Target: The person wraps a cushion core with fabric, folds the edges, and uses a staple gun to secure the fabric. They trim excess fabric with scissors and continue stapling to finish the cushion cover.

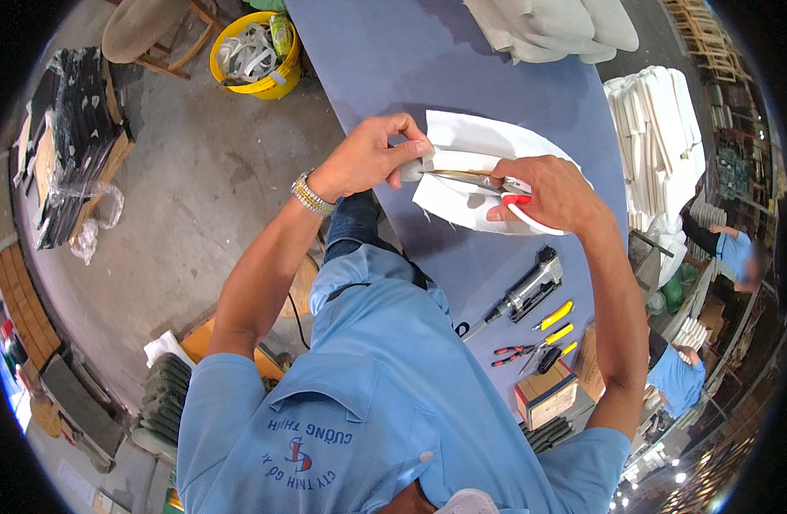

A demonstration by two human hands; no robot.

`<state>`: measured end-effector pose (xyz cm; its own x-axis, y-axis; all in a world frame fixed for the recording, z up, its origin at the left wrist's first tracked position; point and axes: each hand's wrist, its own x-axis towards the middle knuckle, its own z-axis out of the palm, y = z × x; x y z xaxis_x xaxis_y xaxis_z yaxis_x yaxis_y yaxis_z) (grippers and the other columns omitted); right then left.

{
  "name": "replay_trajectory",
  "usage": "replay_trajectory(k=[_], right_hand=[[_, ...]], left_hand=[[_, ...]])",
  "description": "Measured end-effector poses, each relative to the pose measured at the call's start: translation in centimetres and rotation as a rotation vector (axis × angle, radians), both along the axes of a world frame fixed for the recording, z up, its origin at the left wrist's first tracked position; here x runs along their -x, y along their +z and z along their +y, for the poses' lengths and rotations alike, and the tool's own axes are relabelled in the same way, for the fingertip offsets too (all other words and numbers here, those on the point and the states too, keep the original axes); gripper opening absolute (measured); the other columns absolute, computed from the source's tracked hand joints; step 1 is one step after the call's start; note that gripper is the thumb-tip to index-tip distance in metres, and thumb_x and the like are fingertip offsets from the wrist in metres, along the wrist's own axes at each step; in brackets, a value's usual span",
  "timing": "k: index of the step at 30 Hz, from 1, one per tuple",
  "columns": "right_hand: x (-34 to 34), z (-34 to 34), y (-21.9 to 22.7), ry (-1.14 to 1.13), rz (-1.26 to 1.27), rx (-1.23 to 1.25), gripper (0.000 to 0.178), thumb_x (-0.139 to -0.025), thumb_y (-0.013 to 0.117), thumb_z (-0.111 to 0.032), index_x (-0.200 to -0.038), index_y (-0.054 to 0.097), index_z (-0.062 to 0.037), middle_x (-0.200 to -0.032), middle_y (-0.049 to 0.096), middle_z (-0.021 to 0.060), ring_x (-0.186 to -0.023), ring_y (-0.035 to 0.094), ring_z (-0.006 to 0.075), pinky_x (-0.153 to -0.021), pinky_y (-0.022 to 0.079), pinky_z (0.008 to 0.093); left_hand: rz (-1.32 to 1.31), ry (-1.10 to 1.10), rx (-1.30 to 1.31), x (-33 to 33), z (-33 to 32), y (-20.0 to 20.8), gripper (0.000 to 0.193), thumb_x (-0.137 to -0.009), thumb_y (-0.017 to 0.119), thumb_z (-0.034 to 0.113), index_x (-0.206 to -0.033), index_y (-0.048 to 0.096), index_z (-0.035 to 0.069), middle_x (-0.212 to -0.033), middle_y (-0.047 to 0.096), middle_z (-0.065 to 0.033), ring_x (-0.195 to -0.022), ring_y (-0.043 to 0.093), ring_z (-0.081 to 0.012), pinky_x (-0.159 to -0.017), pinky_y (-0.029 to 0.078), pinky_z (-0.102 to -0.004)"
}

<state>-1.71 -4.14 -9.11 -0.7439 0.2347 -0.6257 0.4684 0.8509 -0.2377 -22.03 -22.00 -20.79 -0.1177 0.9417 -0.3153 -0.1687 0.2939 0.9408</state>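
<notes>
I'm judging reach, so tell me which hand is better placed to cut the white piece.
Probably the right hand: it grips the scissors, whose blades lie over the white piece, while the left hand pinches that piece's left end.

- We see a stained grey concrete floor [196, 154] on the left.
- Beside it we have a long table [359, 60] with a blue-grey top.
- Near the top left we find a brown-seated chair [140, 30].
- We notice small bright lights [680, 477] at the lower right.
- We catch a bluish-white glow [16, 407] along the far left edge.
</notes>
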Motion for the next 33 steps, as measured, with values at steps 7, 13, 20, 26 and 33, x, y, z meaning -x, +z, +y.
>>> replay_trajectory(k=[7, 13, 20, 26, 33], right_hand=[[-0.2, 0.2, 0.3, 0.042, 0.092, -0.053, 0.058, -0.074, 0.080, -0.063, -0.110, 0.075, -0.0178, -0.098, 0.076, 0.0144, -0.095, 0.072, 0.0339, -0.083, 0.055, 0.0462], [-1.6, 0.7, 1.3, 0.008, 0.110, -0.059, 0.056, -0.076, 0.083, -0.056, -0.112, 0.074, -0.0144, -0.106, 0.075, 0.0135, -0.098, 0.071, 0.0373, -0.086, 0.054, 0.0459], [-17.6, -1.6, -1.7, -0.842, 0.633, -0.240, 0.051, -0.082, 0.087, -0.021, -0.124, 0.068, -0.0004, -0.106, 0.075, 0.0150, -0.097, 0.071, 0.0240, -0.083, 0.054, 0.0362], [-36.1, -10.5, -11.3, -1.220, 0.350, -0.620, 0.054, -0.085, 0.083, -0.036, -0.126, 0.068, -0.0029, -0.110, 0.074, 0.0222, -0.102, 0.072, 0.0356, -0.088, 0.054, 0.0429], [-41.6, -17.3, -17.8, -1.489, 0.066, -0.718, 0.059, -0.082, 0.082, -0.036, -0.130, 0.067, -0.0069, -0.113, 0.073, 0.0216, -0.106, 0.070, 0.0413, -0.092, 0.054, 0.0468]], left_hand=[[-0.135, 0.204, -0.067, -0.8, 0.2, -0.3, 0.016, -0.105, 0.061, 0.018, -0.101, 0.061, 0.003, -0.107, 0.076, -0.0101, -0.053, 0.050, -0.0030, -0.051, 0.048, -0.0193], [-0.116, 0.311, -0.111, -1.6, -0.7, -0.8, 0.014, -0.104, 0.061, 0.015, -0.101, 0.060, 0.001, -0.107, 0.076, -0.0116, -0.055, 0.053, -0.0041, -0.053, 0.050, -0.0208], [-0.221, 0.461, -0.084, -4.0, -2.9, -2.4, 0.014, -0.104, 0.060, 0.015, -0.102, 0.060, 0.001, -0.109, 0.075, -0.0131, -0.054, 0.053, -0.0048, -0.053, 0.052, -0.0223], [-0.266, 0.532, -0.063, -5.9, -4.7, -3.6, 0.015, -0.105, 0.061, 0.016, -0.103, 0.060, 0.001, -0.109, 0.075, -0.0147, -0.052, 0.050, -0.0047, -0.048, 0.050, -0.0215], [-0.306, 0.621, -0.122, -6.3, -3.3, -3.7, 0.012, -0.104, 0.061, 0.014, -0.102, 0.063, 0.003, -0.108, 0.074, -0.0143, -0.054, 0.049, -0.0043, -0.049, 0.049, -0.0205]])
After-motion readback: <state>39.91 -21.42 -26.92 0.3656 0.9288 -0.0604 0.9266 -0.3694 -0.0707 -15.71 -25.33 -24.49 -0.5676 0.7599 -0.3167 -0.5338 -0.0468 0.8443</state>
